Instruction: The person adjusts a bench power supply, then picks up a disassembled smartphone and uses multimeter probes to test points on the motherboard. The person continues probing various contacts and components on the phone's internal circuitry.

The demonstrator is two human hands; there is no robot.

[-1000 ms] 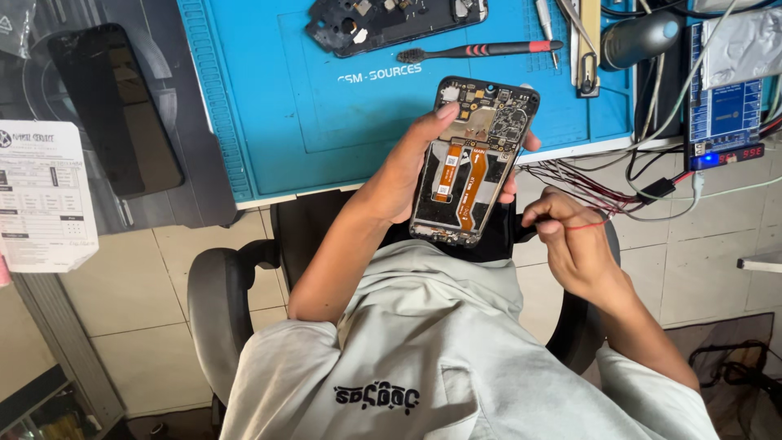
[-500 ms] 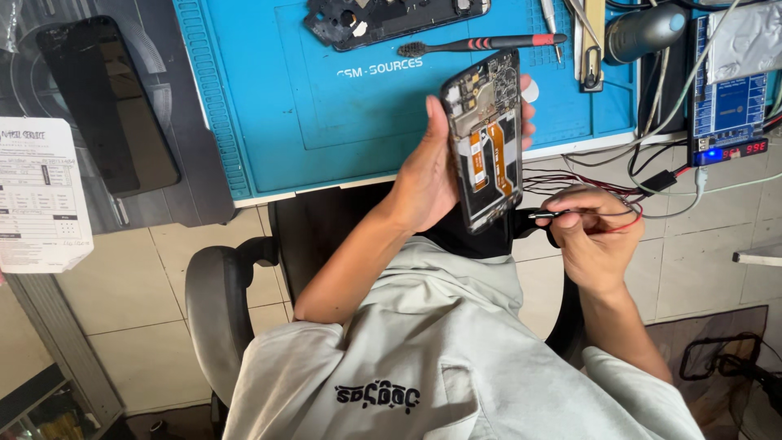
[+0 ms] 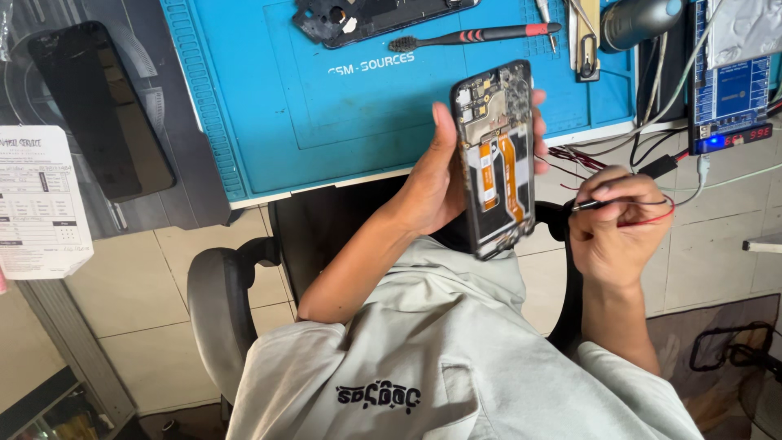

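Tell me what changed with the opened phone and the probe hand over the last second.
The left hand turned the opened phone from a tilted, flatter pose to nearly upright, its exposed board facing the camera. The right hand rose beside the phone's lower edge, keeping its grip on the thin probe with red and black wires. Nothing was let go. The blue mat, brush and dark screen panel stayed put.

One camera on my head, looking steeply down past my chest, close over my left hand (image 3: 440, 175) and right hand (image 3: 611, 236), blue mat (image 3: 326, 114) ahead, floor tiles (image 3: 138, 301) below.
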